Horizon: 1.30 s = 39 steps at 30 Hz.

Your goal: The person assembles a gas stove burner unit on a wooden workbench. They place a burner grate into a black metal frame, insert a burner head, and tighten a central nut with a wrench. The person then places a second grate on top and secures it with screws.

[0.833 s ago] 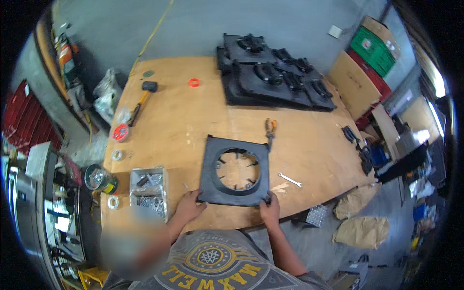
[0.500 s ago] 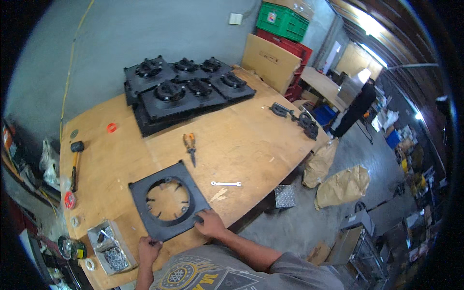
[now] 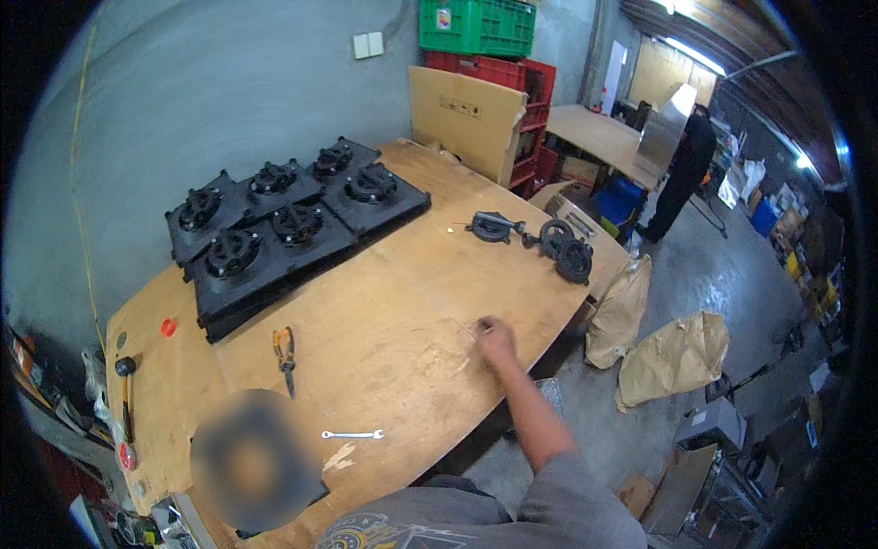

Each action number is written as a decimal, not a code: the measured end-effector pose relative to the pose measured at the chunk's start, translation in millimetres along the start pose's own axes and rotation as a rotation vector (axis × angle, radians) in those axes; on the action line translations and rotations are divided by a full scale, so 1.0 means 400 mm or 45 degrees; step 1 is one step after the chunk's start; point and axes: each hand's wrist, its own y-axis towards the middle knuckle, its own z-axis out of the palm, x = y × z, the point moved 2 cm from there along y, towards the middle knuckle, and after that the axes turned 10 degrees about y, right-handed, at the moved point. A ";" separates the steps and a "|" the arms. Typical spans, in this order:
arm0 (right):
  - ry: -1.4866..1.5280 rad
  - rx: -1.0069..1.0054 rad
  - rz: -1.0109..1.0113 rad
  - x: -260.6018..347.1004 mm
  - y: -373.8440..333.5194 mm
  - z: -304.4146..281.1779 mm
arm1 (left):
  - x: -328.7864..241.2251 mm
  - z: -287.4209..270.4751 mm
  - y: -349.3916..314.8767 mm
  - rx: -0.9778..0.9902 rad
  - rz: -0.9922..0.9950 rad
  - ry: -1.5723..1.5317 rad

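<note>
My right hand (image 3: 496, 340) is stretched out over the right part of the wooden table (image 3: 412, 302), its fingers bent and too small to make out clearly. Beyond it lie several black round cast parts (image 3: 562, 247), one with a grey stem; the hand is apart from them. The black square plate (image 3: 306, 499) rests at the near left, mostly covered by a blurred patch. My left hand is not in view. A combination wrench (image 3: 353, 435) and orange-handled pliers (image 3: 285, 359) lie on the tabletop near the plate.
Stacked black plates with round fittings (image 3: 293, 229) stand along the wall. A mallet (image 3: 126, 393) and a red ring (image 3: 168, 328) lie at left, above a box of small hardware (image 3: 183, 522). Brown paper sacks (image 3: 675, 359) stand on the floor at right. Another person (image 3: 684, 174) is beyond.
My right hand has let go of the black plate and moved right and forward across the table. My left hand has gone out of sight. The view has shifted right.
</note>
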 end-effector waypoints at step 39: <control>-0.990 -0.200 -0.343 -0.226 0.251 -0.385 | -0.020 0.137 -0.480 0.673 -0.661 0.163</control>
